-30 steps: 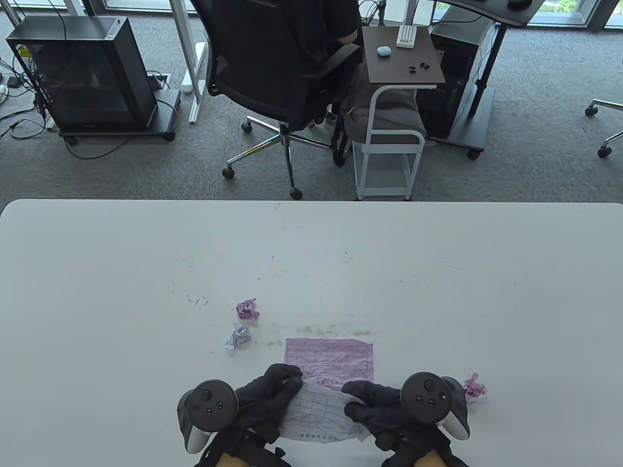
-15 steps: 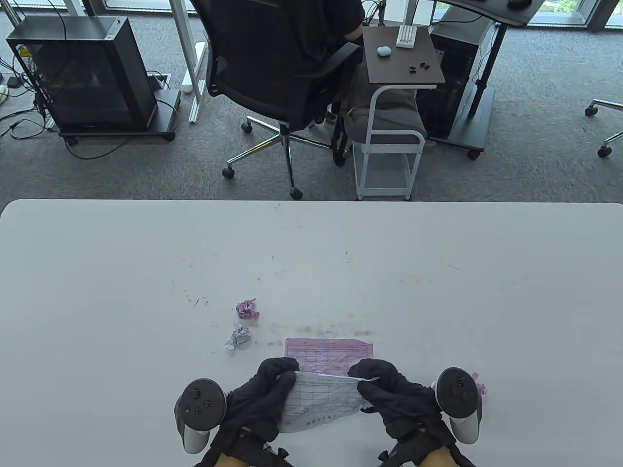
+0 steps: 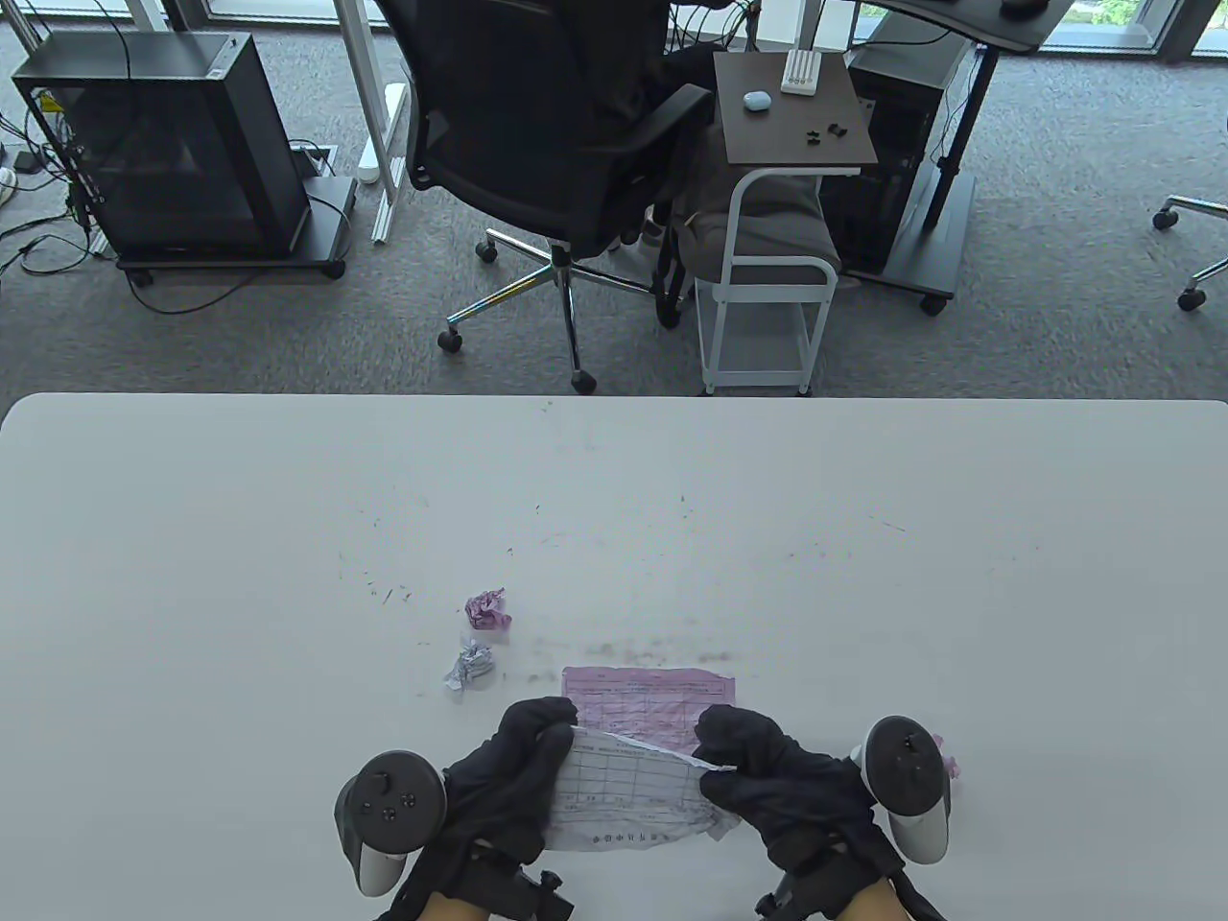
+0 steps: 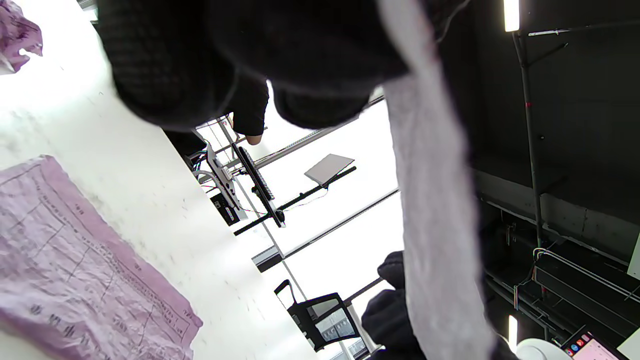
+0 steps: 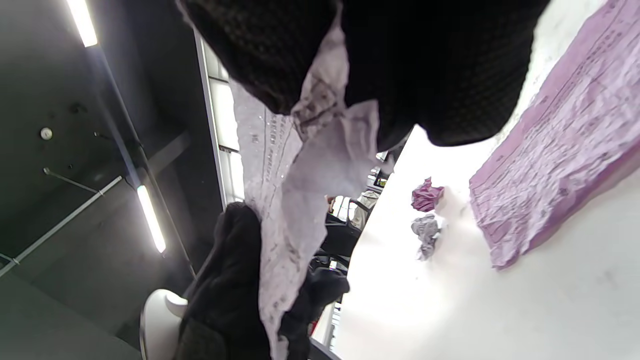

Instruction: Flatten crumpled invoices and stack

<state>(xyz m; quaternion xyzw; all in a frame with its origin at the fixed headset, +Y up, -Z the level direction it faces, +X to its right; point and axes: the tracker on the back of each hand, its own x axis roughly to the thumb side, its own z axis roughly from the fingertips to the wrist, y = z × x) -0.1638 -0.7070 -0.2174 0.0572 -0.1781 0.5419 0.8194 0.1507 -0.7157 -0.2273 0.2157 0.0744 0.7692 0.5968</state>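
Both hands hold a white invoice (image 3: 628,792) stretched between them above the table's near edge. My left hand (image 3: 523,767) grips its left end and my right hand (image 3: 758,772) pinches its right end. The sheet also shows in the left wrist view (image 4: 435,200) and the right wrist view (image 5: 300,170). A flattened pink invoice (image 3: 645,700) lies on the table just beyond the hands, and shows in both wrist views (image 4: 75,260) (image 5: 560,165). Crumpled balls lie nearby: a pink one (image 3: 487,609), a grey-white one (image 3: 470,666), and a pink one (image 3: 945,758) partly hidden behind the right tracker.
The white table (image 3: 288,537) runs wide to the left, right and far side. Beyond its far edge stand an office chair (image 3: 556,144), a small white cart (image 3: 767,288) and a black cabinet (image 3: 182,153) on the carpet.
Both hands rose and moved slightly away from me with the white invoice, now over the pink sheet's near edge. The right hand turned, its tracker swinging to the right. The paper is pulled tauter.
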